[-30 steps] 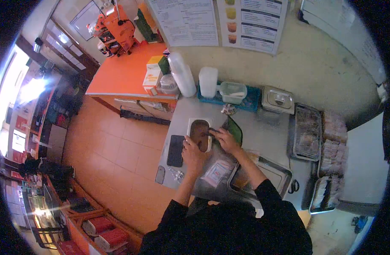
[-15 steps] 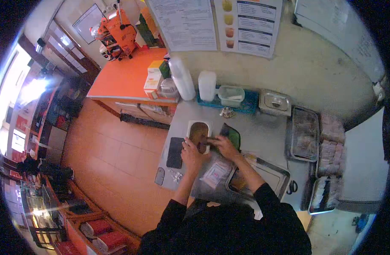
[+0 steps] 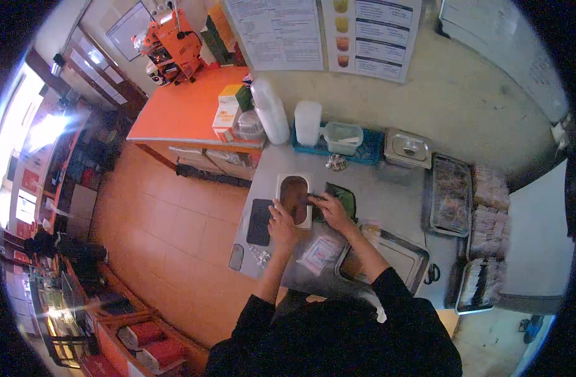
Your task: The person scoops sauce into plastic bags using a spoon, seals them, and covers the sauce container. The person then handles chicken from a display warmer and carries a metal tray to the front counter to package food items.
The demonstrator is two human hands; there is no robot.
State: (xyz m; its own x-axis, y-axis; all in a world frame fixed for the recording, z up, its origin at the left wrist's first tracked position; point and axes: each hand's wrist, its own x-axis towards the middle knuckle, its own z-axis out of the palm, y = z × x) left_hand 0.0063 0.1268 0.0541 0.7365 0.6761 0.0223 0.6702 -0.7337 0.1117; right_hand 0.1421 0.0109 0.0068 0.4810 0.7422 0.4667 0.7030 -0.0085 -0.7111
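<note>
The left hand (image 3: 283,229), fingers spread, likely steadies the metal pan (image 3: 278,187) at its left rim; the right hand (image 3: 336,214), fingers narrowed, seemingly holds a dark utensil (image 3: 312,195) at the pan's right.

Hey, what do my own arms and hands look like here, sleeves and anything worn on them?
Loose-looking black sleeves end partway down the arms, leaving both forearms bare. No glove shows on your left hand or right hand, and no watch stands out. Rings would be too small to tell.
</note>
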